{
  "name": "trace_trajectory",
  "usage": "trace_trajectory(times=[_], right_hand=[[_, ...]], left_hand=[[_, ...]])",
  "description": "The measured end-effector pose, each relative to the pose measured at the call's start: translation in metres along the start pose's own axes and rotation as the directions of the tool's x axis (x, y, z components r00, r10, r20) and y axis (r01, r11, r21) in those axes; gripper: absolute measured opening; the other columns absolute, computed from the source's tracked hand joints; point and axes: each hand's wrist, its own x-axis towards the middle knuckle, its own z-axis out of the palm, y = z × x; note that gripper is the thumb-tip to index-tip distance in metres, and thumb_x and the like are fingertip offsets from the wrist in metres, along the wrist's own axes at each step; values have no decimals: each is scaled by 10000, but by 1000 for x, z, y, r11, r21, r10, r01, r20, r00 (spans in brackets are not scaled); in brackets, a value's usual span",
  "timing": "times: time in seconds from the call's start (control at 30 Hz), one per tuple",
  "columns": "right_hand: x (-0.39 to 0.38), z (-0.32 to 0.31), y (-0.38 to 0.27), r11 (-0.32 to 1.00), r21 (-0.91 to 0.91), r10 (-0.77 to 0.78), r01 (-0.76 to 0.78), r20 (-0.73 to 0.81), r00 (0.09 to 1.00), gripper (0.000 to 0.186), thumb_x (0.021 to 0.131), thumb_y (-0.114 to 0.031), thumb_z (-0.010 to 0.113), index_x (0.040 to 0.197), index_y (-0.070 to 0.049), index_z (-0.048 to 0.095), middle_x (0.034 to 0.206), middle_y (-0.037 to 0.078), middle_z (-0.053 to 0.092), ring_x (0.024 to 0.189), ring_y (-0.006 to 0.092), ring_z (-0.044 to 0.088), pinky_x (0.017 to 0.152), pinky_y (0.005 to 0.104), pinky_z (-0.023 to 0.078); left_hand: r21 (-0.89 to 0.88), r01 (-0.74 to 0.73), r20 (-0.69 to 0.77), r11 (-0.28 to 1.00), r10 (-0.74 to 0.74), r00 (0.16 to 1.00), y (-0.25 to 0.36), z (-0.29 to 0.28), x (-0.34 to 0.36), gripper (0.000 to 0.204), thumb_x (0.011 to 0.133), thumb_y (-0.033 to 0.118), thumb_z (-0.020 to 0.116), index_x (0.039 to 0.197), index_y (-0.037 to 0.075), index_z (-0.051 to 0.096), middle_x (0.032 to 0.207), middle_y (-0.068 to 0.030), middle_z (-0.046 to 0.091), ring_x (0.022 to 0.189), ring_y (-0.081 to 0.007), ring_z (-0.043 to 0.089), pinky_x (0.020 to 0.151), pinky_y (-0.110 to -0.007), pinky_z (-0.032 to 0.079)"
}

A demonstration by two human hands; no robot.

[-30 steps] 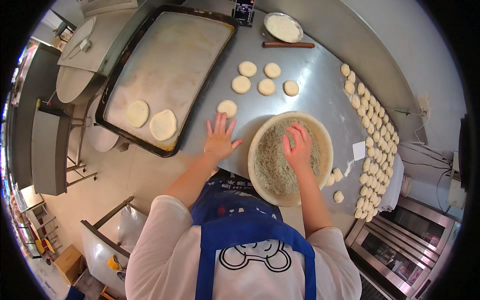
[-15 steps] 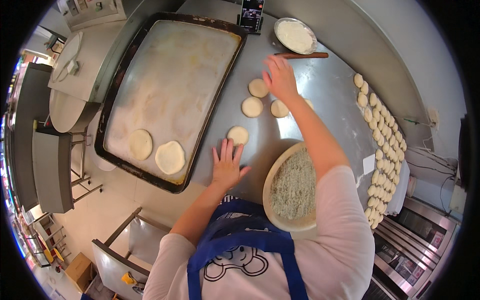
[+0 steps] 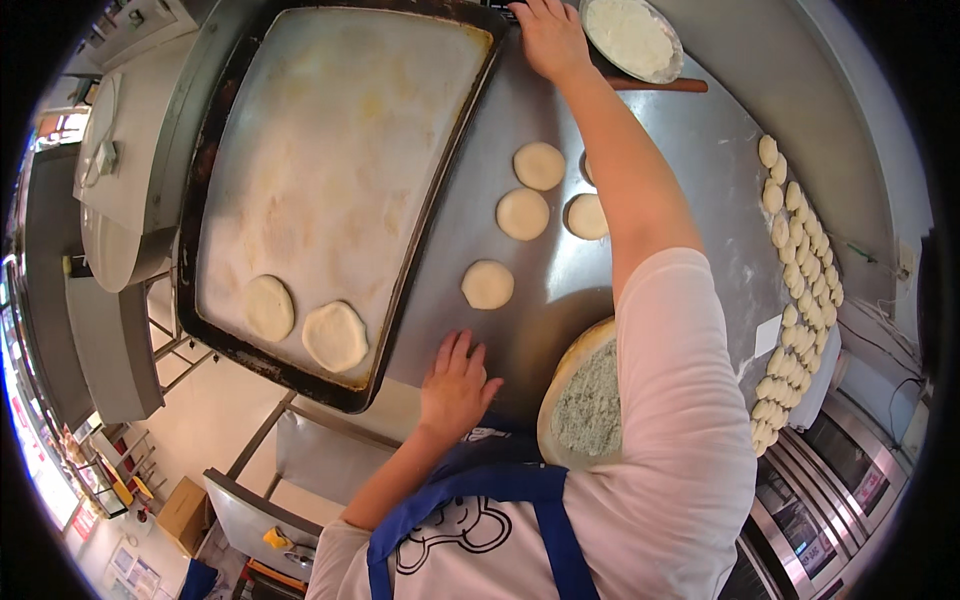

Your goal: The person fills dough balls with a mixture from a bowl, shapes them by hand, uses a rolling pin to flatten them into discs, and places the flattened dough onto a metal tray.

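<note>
My right hand [image 3: 552,38] is stretched to the far edge of the view, by a dark stand of which only a sliver shows. Its fingers are extended, partly cut off by the frame, and I see nothing held. Fingers apart, my left hand [image 3: 458,385] rests empty at the near edge of the steel table [image 3: 450,235]. Just beyond it lies a flat dough round [image 3: 487,285]. Several more dough rounds [image 3: 523,214] are farther back, one partly behind my right forearm. A bowl of greenish crumbly filling [image 3: 590,400] stands under my right arm, which covers part of it.
A large dark-rimmed baking tray [image 3: 400,290] on the left holds two flattened dough discs [image 3: 335,336]. At the back are a bowl of white flour [image 3: 630,38] and a wooden rolling pin [image 3: 670,85]. Rows of dough pieces [image 3: 800,290] line the right side, beside a white card [image 3: 768,335].
My right hand has moved farther away, past the rolling pin to the stand where a phone showed before. My left hand has drawn back from the nearest dough round. The view has shifted.
</note>
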Motion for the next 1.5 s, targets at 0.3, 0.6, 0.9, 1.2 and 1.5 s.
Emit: trace_trajectory(times=[0.3,0.6,0.9,1.2,1.5], right_hand=[[-155,-161,-6,973,222,21,-56,155,988,272,822,-106,712,1092,-93,682,1389,134,553,1252,343,530,1007,467,463],[-318,-270,-21,810,242,503,-535,182,845,183,886,-105,681,1064,-62,680,1269,150,624,1136,353,602,954,452,494],[-346,-321,-59,812,162,540,-560,152,828,223,908,-113,672,1121,-52,654,1299,187,591,1180,391,566,998,476,476],[-491,-427,-179,713,65,688,-699,130,714,268,817,-60,730,1077,-60,668,1263,183,602,1165,371,583,984,464,482],[-573,-460,-148,408,80,912,-909,-12,409,247,874,-144,697,1099,-42,686,1070,153,699,1035,344,653,911,448,509]], left_hand=[[-67,208,184,976,-193,964,-28,-4,-17,434,698,332,858,982,59,675,1018,-131,667,946,-359,673,840,-449,546],[-149,84,-71,985,-95,993,-33,1,20,305,817,362,765,858,83,649,855,-84,633,899,-322,644,788,-435,527],[-13,202,73,979,-201,977,-31,-10,-7,360,756,353,821,906,63,666,980,-110,676,944,-321,654,822,-432,529],[-576,127,218,808,2,976,-23,10,73,379,797,312,817,1001,9,717,889,-83,740,738,-168,669,686,-338,526],[-933,353,360,-66,-170,918,4,41,144,457,1008,320,616,1341,18,533,1344,-126,602,1144,-214,604,889,-341,506]])
